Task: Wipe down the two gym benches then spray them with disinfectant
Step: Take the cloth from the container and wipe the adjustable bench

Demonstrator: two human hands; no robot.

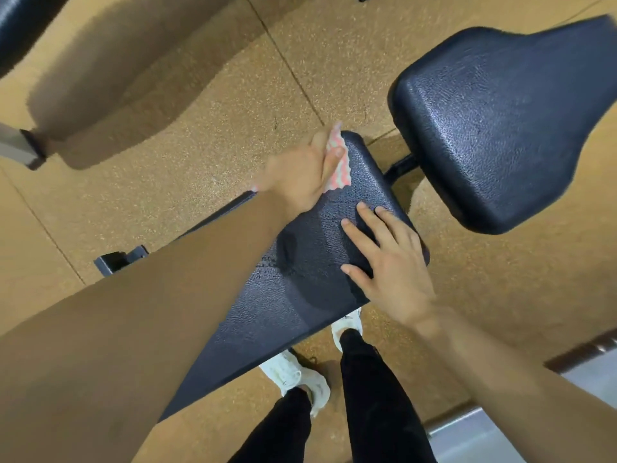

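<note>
A black padded gym bench (290,302) runs from the lower left to the centre, with damp patches on its surface. My left hand (297,175) presses a pink-and-white patterned cloth (340,172) onto the bench's far left corner and is shut on it. My right hand (387,262) lies flat with fingers spread on the pad's right side, holding nothing. A second black pad (500,128), wider and rounded, sits beyond on the right, joined by a dark metal bar (402,167).
The floor (200,128) is speckled tan rubber with seams. A dark metal foot of the bench frame (120,259) sticks out at left. Another black pad (20,21) shows at the top left. My legs and white shoes (297,375) stand below the bench.
</note>
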